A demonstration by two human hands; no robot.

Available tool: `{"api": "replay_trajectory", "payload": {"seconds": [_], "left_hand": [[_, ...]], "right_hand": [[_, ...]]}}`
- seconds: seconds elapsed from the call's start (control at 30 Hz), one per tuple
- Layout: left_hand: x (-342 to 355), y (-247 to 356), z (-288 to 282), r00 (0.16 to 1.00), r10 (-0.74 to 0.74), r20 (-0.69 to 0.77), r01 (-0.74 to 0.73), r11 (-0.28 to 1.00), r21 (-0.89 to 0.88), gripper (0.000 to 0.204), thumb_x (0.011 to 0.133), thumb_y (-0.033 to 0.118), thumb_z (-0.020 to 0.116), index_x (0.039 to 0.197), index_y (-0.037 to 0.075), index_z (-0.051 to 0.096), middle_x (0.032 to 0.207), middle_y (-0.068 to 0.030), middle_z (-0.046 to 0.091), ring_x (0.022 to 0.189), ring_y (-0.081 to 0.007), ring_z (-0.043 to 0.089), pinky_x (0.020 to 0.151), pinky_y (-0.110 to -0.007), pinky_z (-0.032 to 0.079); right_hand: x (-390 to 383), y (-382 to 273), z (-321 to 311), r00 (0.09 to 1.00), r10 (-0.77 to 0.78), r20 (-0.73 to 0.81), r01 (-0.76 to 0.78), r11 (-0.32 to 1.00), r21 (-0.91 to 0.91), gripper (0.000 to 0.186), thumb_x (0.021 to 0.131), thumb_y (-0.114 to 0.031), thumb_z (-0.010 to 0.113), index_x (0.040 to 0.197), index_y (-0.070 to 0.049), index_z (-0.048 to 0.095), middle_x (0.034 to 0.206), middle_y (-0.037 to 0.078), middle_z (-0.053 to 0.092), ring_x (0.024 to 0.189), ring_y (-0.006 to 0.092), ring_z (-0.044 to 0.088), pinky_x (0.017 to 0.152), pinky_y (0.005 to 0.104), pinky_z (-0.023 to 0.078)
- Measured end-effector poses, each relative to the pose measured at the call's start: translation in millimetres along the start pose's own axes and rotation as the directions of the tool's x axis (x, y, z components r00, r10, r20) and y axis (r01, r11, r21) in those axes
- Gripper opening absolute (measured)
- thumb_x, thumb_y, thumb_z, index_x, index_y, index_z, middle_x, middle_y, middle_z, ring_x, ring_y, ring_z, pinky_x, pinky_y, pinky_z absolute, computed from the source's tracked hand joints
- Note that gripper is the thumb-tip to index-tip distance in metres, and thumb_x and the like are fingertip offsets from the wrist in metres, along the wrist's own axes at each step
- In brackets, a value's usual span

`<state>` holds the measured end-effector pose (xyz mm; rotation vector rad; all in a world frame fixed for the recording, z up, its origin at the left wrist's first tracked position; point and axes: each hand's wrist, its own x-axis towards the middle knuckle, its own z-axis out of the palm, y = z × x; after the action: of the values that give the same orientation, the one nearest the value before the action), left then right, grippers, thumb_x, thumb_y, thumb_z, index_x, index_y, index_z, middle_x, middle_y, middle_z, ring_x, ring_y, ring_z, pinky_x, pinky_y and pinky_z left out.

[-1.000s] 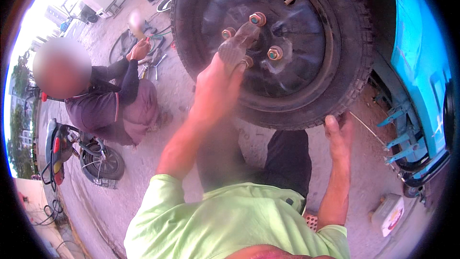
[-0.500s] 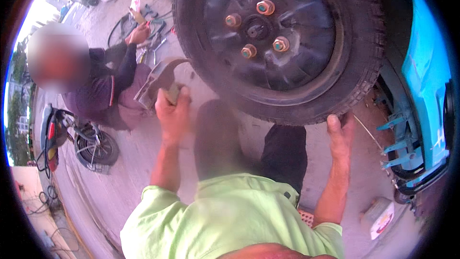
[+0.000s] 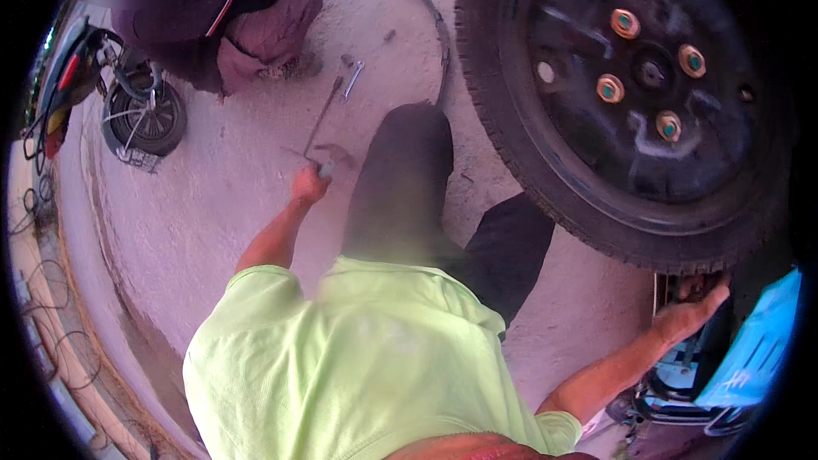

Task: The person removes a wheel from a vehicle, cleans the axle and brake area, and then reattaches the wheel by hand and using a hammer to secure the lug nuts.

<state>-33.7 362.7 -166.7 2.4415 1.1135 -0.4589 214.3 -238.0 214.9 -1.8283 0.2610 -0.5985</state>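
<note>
A black wheel with a tyre (image 3: 511, 111) and copper-coloured nuts on its steel rim stands large at the upper right, in front of my knees. My right hand (image 3: 690, 315) reaches to the tyre's lower edge beside a blue vehicle body (image 3: 750, 349). Its fingers are dim and partly hidden there. To the left, my left hand (image 3: 309, 185) is closed around a curved metal piece that looks like a brake shoe (image 3: 339, 154). Just beyond this hand, a thin metal rod (image 3: 324, 117) lies on the ground.
A co-worker's bent leg (image 3: 271, 34) is at the upper left. Near it lie a wrench (image 3: 354, 81) and, farther right, a dark curved strip (image 3: 439, 25). A small spoked wheel (image 3: 146, 119) stands at the left, with cables (image 3: 64, 290) along the edge below.
My view has shifted, so the wheel now appears farther right; its nuts also appear turned clockwise. My left hand has drawn away from the co-worker. My right hand has moved right, toward the blue body.
</note>
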Motion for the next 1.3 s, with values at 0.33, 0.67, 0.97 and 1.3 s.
{"api": "replay_trajectory", "payload": {"seconds": [0.33, 0.67, 0.97, 1.3], "left_hand": [[-20, -19, 30, 0.993, 0.06, 0.097, -0.06, 0.998, -0.001, 0.041, 0.086, 0.036, 0.068, 0.119, 0.011, 0.063, 0.123, -0.0213, 0.062, 0.114, -0.0397, 0.06, 0.09, -0.047, 0.051], [66, 32, 69, 0.926, 0.334, 0.175, -0.317, 0.941, -0.122, 0.036, 0.089, 0.032, 0.064, 0.114, 0.007, 0.066, 0.113, -0.0215, 0.066, 0.11, -0.0404, 0.062, 0.089, -0.046, 0.051], [75, 123, 156, 0.842, 0.372, 0.392, -0.398, 0.917, -0.017, 0.036, 0.089, 0.032, 0.064, 0.114, 0.005, 0.066, 0.113, -0.0213, 0.067, 0.109, -0.0399, 0.063, 0.089, -0.045, 0.051], [70, 129, 168, 0.839, 0.359, 0.409, -0.394, 0.919, 0.002, 0.037, 0.089, 0.031, 0.064, 0.113, 0.003, 0.066, 0.112, -0.0211, 0.068, 0.108, -0.0394, 0.064, 0.089, -0.044, 0.051]], "right_hand": [[17, -32, 27, 0.992, -0.094, -0.081, 0.057, 0.926, -0.372, 0.083, 0.099, -0.062, 0.039, 0.152, 0.002, 0.03, 0.155, 0.021, 0.034, 0.139, 0.0327, 0.037, 0.116, 0.0456, 0.028], [16, -46, 44, 0.99, -0.107, -0.097, 0.078, 0.961, -0.265, 0.08, 0.098, -0.059, 0.04, 0.152, -0.001, 0.03, 0.155, 0.018, 0.033, 0.14, 0.0346, 0.034, 0.117, 0.0498, 0.026], [16, -50, 51, 0.983, -0.009, -0.181, -0.031, 0.976, -0.217, 0.079, 0.094, -0.057, 0.042, 0.149, -0.001, 0.034, 0.156, 0.021, 0.031, 0.138, 0.0411, 0.037, 0.116, 0.0564, 0.028], [6, -47, 55, 0.98, -0.042, -0.194, -0.004, 0.973, -0.232, 0.077, 0.096, -0.058, 0.038, 0.149, -0.002, 0.033, 0.157, 0.018, 0.03, 0.138, 0.0362, 0.037, 0.116, 0.0514, 0.027]]}}
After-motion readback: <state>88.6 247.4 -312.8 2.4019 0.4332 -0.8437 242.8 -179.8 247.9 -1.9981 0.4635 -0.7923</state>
